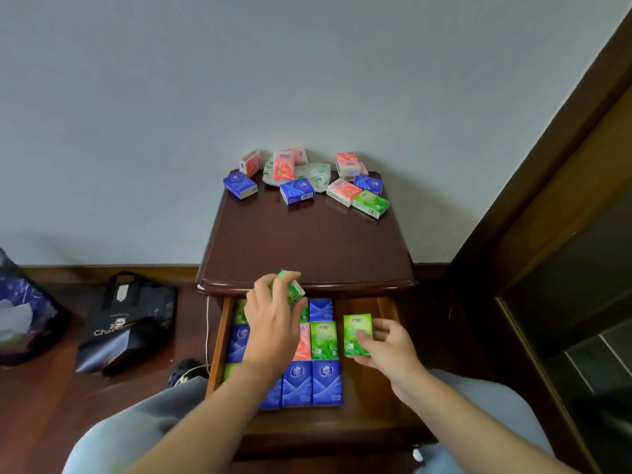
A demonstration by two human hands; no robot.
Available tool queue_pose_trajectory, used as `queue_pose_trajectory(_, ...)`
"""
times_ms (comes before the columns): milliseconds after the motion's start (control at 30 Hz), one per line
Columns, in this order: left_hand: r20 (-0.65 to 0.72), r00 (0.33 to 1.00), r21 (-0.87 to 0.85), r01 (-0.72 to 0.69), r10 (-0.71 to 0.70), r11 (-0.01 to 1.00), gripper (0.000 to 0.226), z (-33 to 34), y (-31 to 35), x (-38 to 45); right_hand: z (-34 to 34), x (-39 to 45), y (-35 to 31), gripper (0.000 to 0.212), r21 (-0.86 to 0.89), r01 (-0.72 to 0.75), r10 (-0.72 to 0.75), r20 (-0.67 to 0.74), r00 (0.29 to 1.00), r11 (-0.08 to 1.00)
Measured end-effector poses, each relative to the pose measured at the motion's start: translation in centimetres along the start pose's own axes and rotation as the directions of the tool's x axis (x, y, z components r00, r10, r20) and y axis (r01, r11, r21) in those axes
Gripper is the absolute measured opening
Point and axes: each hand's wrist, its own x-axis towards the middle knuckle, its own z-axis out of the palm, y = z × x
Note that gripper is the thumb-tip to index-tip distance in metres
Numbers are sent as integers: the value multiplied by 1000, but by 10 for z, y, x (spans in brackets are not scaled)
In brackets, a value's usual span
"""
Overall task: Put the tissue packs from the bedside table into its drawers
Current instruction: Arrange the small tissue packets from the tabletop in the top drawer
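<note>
**Meanwhile, both hands hold green packs over the open drawer**

Low in the frame's centre, the drawer (219, 340) stands pulled out from under the counter (307, 248). Packs lie flat in rows inside it: blue ones (312, 383) along the near row, a green one (323, 340) and a pink one (303, 347) in the middle row, another blue (320, 309) at the far row. The left arm hides part of the rows, so their full count cannot be told.

The left hand (273, 323) is raised at the counter's front edge, its grip curled round a green pack (290, 289), fingers wrapped over the top and the pack tilted. The right hand (386, 347) sits over the drawer's bare right part, its grip pinching a second green pack (357, 331), which stands face-up toward the camera, thumb on its lower front and fingers behind. Whether that pack touches the drawer floor is hard to tell.

At the counter's far edge, against the wall (307, 80), a loose heap (304, 181) of packs remains: blue, pink, white-green and one bright green at the right end.

On the floor (41, 405) at the left of the frame stands a black bag (130, 323), with a dark blue bag (24, 316) at the frame's left edge. A white cable (207, 333) hangs just beside the drawer's left wall.
</note>
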Motion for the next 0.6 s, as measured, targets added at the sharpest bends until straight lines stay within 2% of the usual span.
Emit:
queue_pose_trajectory(67,37,997,-76,68,-65,995,40,0,7,-28,10,11,11,32,-38,15,-19,-95,995,999)
queue_pose_trajectory(167,190,967,-234,210,-167,949,38,-4,11,-55,23,28,20,31,-163,55,-83,-173,981,985)
queue_pose_trajectory(233,274,937,-255,289,-217,923,39,-8,11,-64,29,34,23,35,-315,71,-137,-192,972,947)
queue_pose_trajectory(333,359,882,-260,407,-303,876,46,-12,11,-67,32,35,20,38,-445,107,-218,-207,954,889)
queue_pose_trajectory(467,428,800,-323,570,-420,755,59,-16,14,-65,31,32,15,33,-655,105,-261,-146,954,749)
queue_pose_trajectory(600,512,714,-461,698,-478,548,62,-17,22,-58,21,24,9,19,-753,130,-195,3,981,645)
